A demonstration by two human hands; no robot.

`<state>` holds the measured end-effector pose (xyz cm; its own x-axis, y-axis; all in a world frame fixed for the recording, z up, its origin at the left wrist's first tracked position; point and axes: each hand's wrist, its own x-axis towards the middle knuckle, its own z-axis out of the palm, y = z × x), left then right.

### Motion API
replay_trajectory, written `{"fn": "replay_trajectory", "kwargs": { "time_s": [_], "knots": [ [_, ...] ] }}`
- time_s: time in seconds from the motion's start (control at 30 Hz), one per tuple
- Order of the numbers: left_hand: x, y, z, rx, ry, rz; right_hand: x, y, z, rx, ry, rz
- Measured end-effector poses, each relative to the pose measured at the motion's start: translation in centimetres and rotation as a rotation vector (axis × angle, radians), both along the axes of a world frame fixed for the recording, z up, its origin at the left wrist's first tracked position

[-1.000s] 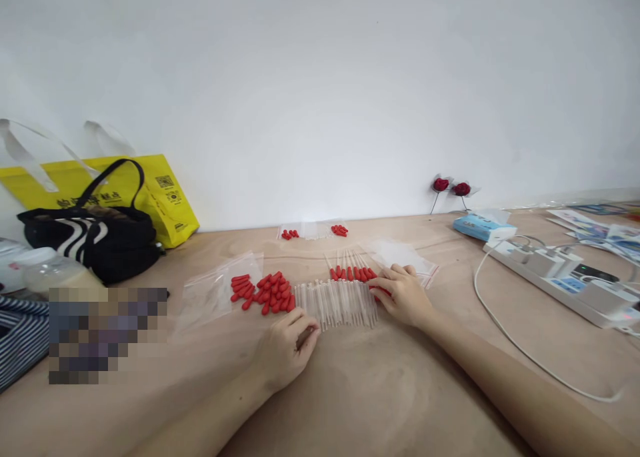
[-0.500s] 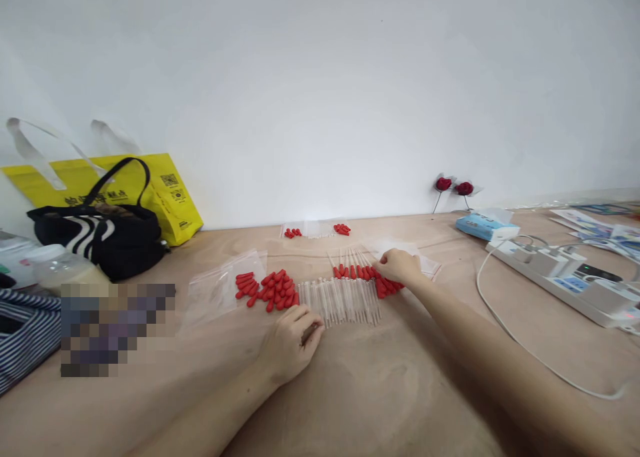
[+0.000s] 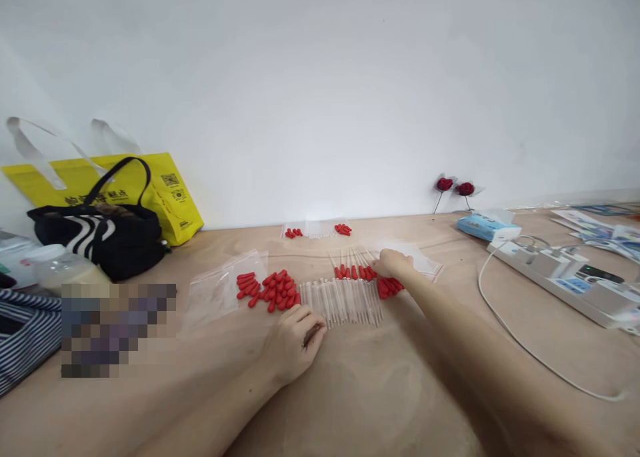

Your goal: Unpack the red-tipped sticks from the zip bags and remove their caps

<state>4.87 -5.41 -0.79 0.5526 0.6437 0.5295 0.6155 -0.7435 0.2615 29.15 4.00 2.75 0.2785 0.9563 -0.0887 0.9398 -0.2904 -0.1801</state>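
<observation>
My left hand (image 3: 295, 340) rests on the table with its fingers curled and the thumb brought in; anything inside is hidden. It lies by the lower left end of a row of clear dropper tubes (image 3: 340, 302). Left of the tubes is a pile of red rubber bulbs (image 3: 277, 289). Past the tubes, my right hand (image 3: 395, 264) has its fingers pinched at the right end of a row of red-bulbed droppers (image 3: 354, 271), whose thin stems point toward the wall. What the fingertips hold cannot be made out. More loose red bulbs (image 3: 387, 288) lie beneath this hand.
Clear plastic bags (image 3: 213, 287) lie left of the bulbs and behind my right hand. Another bag (image 3: 317, 228) with red bulbs is near the wall. At right are a tissue pack (image 3: 487, 226), a power strip (image 3: 555, 280) and its cable. Bags (image 3: 183, 210) stand at left.
My right hand has shifted slightly left and away from me along the bulb row, uncovering more of the loose bulbs below it. The left hand has stayed nearly still.
</observation>
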Motion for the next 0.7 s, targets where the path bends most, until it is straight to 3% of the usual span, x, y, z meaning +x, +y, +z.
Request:
{"fn": "replay_trajectory", "kwargs": {
  "time_s": [0.1,0.2,0.33,0.43,0.57,0.7],
  "knots": [
    [0.0,0.0,0.1,0.075,0.0,0.014,-0.4,-1.9,0.6,0.108,-0.045,0.059],
    [0.1,-0.1,0.4,0.255,-0.004,0.077,-0.8,-4.9,0.0,0.256,-0.078,0.198],
    [0.9,-0.6,0.6,0.53,0.014,0.14,-1.7,-8.8,-3.0,0.758,-0.189,0.636],
    [1.6,-1.0,0.3,0.584,0.048,0.106,-2.5,-10.3,-4.9,0.972,-0.27,0.824],
    [2.1,-0.9,-0.3,0.528,0.099,0.073,-3.3,-10.6,-5.3,1.082,-0.268,0.909],
    [2.2,-0.6,-0.5,0.505,0.097,0.071,-3.5,-10.5,-5.0,1.08,-0.216,0.935]
  ]
}}
